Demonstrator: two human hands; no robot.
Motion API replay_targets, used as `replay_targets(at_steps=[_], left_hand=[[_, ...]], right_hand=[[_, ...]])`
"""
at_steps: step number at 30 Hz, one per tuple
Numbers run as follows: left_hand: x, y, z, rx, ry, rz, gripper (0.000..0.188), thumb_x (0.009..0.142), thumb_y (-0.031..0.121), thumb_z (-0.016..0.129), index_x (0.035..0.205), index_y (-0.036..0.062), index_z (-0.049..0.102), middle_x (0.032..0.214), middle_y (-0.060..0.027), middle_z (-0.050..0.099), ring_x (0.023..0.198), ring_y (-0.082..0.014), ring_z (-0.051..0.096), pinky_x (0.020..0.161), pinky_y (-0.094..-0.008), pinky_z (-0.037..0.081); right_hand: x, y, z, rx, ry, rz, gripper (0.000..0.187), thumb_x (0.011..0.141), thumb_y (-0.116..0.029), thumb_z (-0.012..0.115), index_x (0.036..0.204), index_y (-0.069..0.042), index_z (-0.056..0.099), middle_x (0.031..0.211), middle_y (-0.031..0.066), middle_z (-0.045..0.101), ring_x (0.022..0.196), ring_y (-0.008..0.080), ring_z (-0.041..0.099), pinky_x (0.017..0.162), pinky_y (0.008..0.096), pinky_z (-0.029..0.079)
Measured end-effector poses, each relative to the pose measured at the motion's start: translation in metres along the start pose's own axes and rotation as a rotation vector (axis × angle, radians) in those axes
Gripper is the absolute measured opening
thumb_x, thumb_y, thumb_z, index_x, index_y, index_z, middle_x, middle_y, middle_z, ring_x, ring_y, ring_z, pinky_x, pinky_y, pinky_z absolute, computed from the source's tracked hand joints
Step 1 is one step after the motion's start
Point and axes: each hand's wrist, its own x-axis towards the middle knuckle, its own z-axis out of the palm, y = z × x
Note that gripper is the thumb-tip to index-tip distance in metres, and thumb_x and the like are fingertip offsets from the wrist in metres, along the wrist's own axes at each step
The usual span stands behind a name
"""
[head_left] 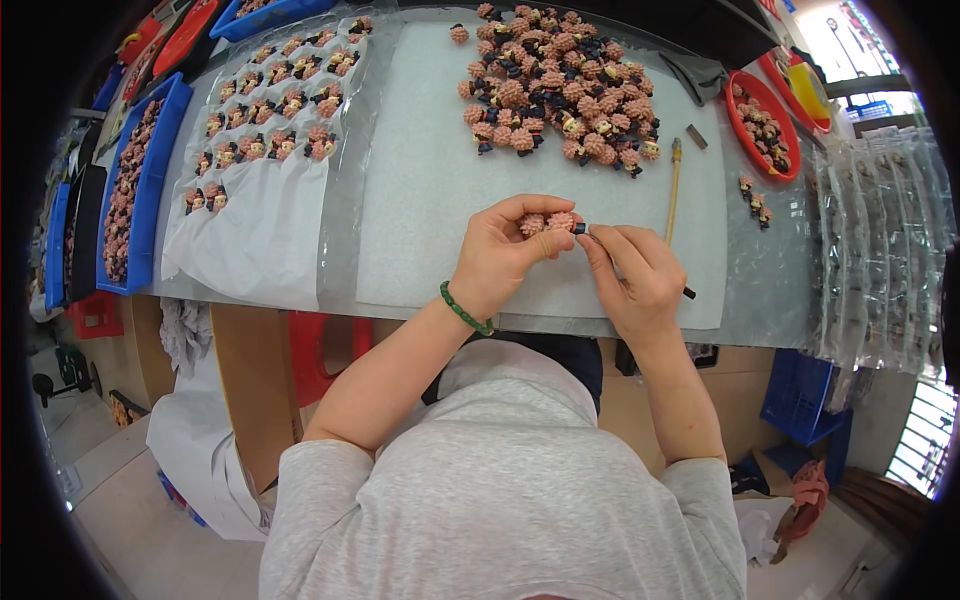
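Observation:
My left hand (500, 245), with a green bead bracelet on its wrist, is closed around small figurines. Two pink, knobbly heads show between thumb and fingers: one figurine (531, 225) nearer the palm, another figurine (560, 221) at the fingertips with its dark blue end toward the right. My right hand (640, 275) is pinched around a thin stick-like tool, whose dark end (688, 293) pokes out beside the palm; its kind cannot be made out. The right fingertips meet the dark blue end. Beyond both hands lies a heap of similar figurines (550, 90) on a white sheet (420, 180).
At left, figurines stand in rows on white-lined packing (260, 250). Further left is a blue bin (150, 200) of figurines. To the right lie a wooden-handled brush (674, 185), a small grey block (697, 137), a red bowl (790, 165) and stacked clear plastic packs (880, 240).

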Motion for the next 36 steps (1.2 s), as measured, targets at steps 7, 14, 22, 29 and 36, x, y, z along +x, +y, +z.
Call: replay_targets(at_steps=[7, 14, 22, 29, 36], left_hand=[[-0.0008, 0.0007, 0.001, -0.002, 0.001, -0.003, 0.026, 0.075, 0.001, 0.062, 0.101, -0.0017, 0.056, 0.091, -0.0077, 0.061, 0.077, -0.008, 0.055, 0.063, -0.0204, 0.046], [-0.0004, -0.0005, -0.0005, -0.004, -0.003, 0.001, 0.027, 0.075, 0.001, 0.062, 0.101, -0.0014, 0.056, 0.091, -0.0078, 0.061, 0.078, -0.0088, 0.056, 0.064, -0.0203, 0.047], [-0.0005, -0.0002, -0.0001, -0.004, -0.012, 0.001, 0.027, 0.075, 0.001, 0.062, 0.101, -0.0015, 0.056, 0.091, -0.0077, 0.061, 0.078, -0.0081, 0.055, 0.064, -0.0202, 0.046], [-0.0008, 0.0, 0.0004, -0.007, 0.003, 0.002, 0.027, 0.075, 0.001, 0.062, 0.101, -0.0015, 0.056, 0.091, -0.0078, 0.061, 0.076, -0.0079, 0.055, 0.064, -0.0203, 0.046], [-0.0019, 0.0002, 0.0003, 0.008, 0.008, -0.003, 0.028, 0.074, 0.002, 0.064, 0.101, -0.0012, 0.057, 0.089, -0.0063, 0.061, 0.075, -0.0077, 0.055, 0.063, -0.0202, 0.046]], right_hand=[[-0.0011, 0.0005, 0.001, 0.004, 0.006, 0.015, 0.012, 0.067, -0.002, 0.068, 0.077, -0.001, 0.062, 0.068, 0.0079, 0.059, 0.058, 0.0191, 0.056, 0.048, 0.0271, 0.044], [-0.0002, -0.0004, -0.0011, 0.006, -0.013, -0.029, 0.013, 0.067, -0.002, 0.068, 0.078, -0.002, 0.062, 0.068, 0.0076, 0.059, 0.058, 0.0187, 0.056, 0.047, 0.0269, 0.044], [-0.0007, 0.0016, 0.0003, -0.012, 0.01, 0.006, 0.012, 0.067, -0.003, 0.068, 0.077, -0.002, 0.062, 0.068, 0.0076, 0.059, 0.058, 0.0187, 0.056, 0.047, 0.0268, 0.044], [0.0007, 0.0023, -0.0012, -0.002, -0.016, -0.05, 0.013, 0.067, -0.004, 0.069, 0.078, -0.002, 0.062, 0.067, 0.0078, 0.059, 0.057, 0.0184, 0.056, 0.046, 0.0259, 0.043], [-0.0004, -0.0028, -0.0019, 0.021, -0.028, 0.009, 0.02, 0.066, -0.002, 0.069, 0.086, -0.003, 0.063, 0.056, 0.0051, 0.052, 0.045, 0.0149, 0.049, 0.039, 0.0239, 0.037]])
